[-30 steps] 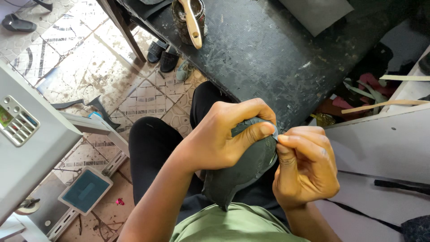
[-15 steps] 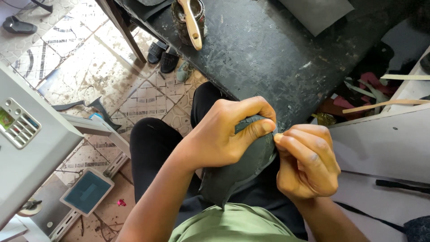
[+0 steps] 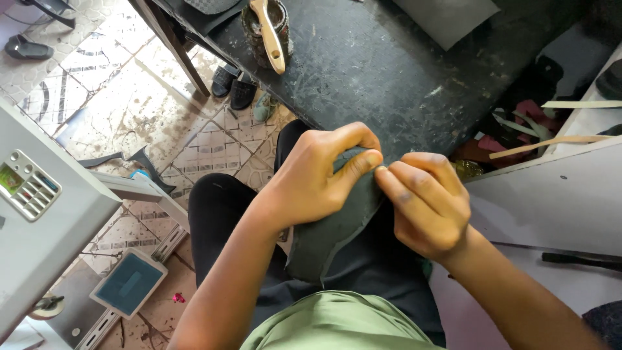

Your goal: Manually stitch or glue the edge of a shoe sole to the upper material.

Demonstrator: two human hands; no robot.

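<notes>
Over my lap I hold a dark grey-green piece of material [image 3: 327, 236], curved and shaped like a shoe part. My left hand [image 3: 321, 175] is wrapped around its upper end, thumb pressed along the edge. My right hand [image 3: 424, 204] meets it from the right, fingertips pinching the same top edge, which the fingers hide. The lower end hangs free over my dark trousers [image 3: 223, 214] and green shirt [image 3: 337, 324].
A dark, scuffed worktable [image 3: 389, 58] lies ahead, with a pot [image 3: 256, 23] and a wooden-handled brush [image 3: 269, 32] resting across it. A grey machine [image 3: 45, 214] stands at left on the tiled floor [image 3: 129, 110]. Shoes [image 3: 233, 87] lie under the table. A white board [image 3: 551, 194] sits at right.
My right hand has shifted slightly along the top edge of the piece, its fingers now more extended. The left hand keeps its grip.
</notes>
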